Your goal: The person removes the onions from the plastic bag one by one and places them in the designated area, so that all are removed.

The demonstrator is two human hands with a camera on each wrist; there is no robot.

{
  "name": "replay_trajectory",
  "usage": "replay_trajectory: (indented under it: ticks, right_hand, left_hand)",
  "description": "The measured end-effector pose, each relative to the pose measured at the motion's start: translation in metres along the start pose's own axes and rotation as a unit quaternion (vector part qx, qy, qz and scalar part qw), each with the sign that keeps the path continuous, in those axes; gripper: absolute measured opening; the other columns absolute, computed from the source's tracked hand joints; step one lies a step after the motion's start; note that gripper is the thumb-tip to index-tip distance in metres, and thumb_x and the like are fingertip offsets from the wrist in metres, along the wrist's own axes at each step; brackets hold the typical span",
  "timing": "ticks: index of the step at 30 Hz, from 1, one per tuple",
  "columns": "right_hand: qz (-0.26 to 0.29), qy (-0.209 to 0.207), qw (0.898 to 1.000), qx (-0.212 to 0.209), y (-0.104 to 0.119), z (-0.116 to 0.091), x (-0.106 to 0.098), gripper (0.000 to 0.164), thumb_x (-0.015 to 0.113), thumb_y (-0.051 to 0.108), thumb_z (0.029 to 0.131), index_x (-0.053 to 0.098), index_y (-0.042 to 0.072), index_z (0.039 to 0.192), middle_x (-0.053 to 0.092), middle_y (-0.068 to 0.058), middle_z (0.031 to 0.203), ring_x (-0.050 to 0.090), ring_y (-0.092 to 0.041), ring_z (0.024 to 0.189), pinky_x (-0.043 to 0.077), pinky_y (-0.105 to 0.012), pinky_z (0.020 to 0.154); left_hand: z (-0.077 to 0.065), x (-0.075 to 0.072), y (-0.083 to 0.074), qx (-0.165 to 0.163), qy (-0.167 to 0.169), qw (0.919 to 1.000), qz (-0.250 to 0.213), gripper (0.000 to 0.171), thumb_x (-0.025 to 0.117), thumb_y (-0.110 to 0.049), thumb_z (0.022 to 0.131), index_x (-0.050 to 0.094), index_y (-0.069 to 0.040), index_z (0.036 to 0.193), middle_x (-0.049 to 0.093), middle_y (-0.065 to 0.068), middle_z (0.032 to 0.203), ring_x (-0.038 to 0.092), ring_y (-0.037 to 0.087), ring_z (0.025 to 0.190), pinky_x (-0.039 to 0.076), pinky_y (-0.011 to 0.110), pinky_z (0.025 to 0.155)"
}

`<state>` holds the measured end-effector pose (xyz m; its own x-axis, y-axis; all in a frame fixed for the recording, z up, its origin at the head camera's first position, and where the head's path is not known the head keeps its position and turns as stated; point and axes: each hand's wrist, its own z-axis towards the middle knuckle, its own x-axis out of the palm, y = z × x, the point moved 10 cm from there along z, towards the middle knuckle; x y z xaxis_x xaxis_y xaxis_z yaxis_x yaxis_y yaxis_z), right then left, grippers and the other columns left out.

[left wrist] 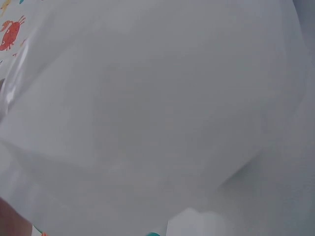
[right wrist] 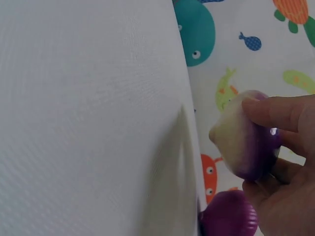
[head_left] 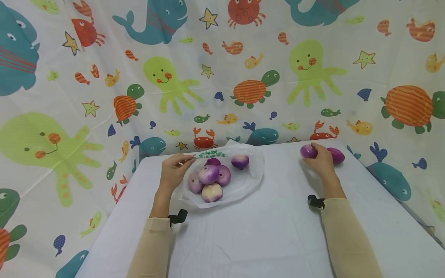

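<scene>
My left hand [head_left: 173, 170] pinches the rim of a white plastic bag [head_left: 251, 177] with green leaf print, which lies spread open on the table. Several purple and whitish onions [head_left: 209, 174] are piled on it, one purple onion [head_left: 240, 161] apart at the right. In the left wrist view the bag's pale film [left wrist: 147, 108] hides the onions. At the table's far right, my right hand [head_left: 322, 160] grips a purple-and-white onion [right wrist: 241, 135] between thumb and fingers. Just beside that hand sits another purple onion [head_left: 336, 155], partly covered by it.
The table [head_left: 264, 239] has a white cover. Behind it hangs a curtain [head_left: 222, 104] printed with sea animals, close along the table's back edge. Black wrist straps [head_left: 315, 201] sit at both beige cuffs.
</scene>
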<state>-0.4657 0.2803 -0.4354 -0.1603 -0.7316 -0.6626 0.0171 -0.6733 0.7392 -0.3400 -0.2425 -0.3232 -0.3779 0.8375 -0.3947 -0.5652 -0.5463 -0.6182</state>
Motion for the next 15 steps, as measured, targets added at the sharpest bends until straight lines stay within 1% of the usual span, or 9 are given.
replay_trajectory:
  ticks: [4, 8, 11, 15]
  right_hand:
    - [-0.01, -0.002, 1.0, 0.003, -0.003, 0.0, -0.001, 0.079, 0.074, 0.01, 0.094, 0.031, -0.002, 0.159, 0.03, -0.035, 0.16, 0.028, -0.055, 0.149, 0.025, -0.07, 0.12]
    - [-0.011, -0.003, 1.0, 0.021, -0.007, -0.001, -0.001, 0.079, 0.073, 0.011, 0.095, 0.03, 0.0, 0.161, 0.026, -0.035, 0.161, 0.026, -0.055, 0.149, 0.026, -0.071, 0.119]
    - [-0.026, -0.004, 0.999, 0.024, -0.009, -0.001, 0.0, 0.08, 0.074, 0.013, 0.095, 0.03, 0.001, 0.161, 0.027, -0.036, 0.16, 0.024, -0.057, 0.148, 0.025, -0.074, 0.118]
    - [-0.065, -0.008, 0.998, 0.024, -0.011, -0.003, 0.0, 0.079, 0.075, 0.019, 0.093, 0.035, 0.001, 0.159, 0.033, -0.037, 0.156, 0.023, -0.06, 0.143, 0.019, -0.077, 0.117]
  left_hand:
    - [0.0, 0.0, -0.001, 0.002, -0.001, 1.0, -0.001, 0.014, 0.077, 0.005, 0.089, 0.079, 0.003, 0.103, 0.078, 0.02, 0.096, 0.065, 0.027, 0.083, 0.048, 0.007, 0.07]
    - [0.0, -0.001, -0.002, 0.008, -0.002, 1.0, 0.002, 0.014, 0.077, 0.005, 0.09, 0.079, 0.003, 0.103, 0.078, 0.02, 0.096, 0.065, 0.025, 0.082, 0.048, 0.007, 0.07]
    - [0.0, -0.001, -0.003, 0.012, -0.003, 0.9999, 0.003, 0.014, 0.077, 0.005, 0.089, 0.079, 0.003, 0.103, 0.078, 0.02, 0.095, 0.065, 0.025, 0.082, 0.048, 0.007, 0.07]
    - [0.0, -0.001, -0.001, 0.007, -0.004, 1.0, -0.001, 0.014, 0.077, 0.006, 0.089, 0.079, 0.004, 0.102, 0.078, 0.02, 0.095, 0.064, 0.023, 0.081, 0.048, 0.007, 0.069]
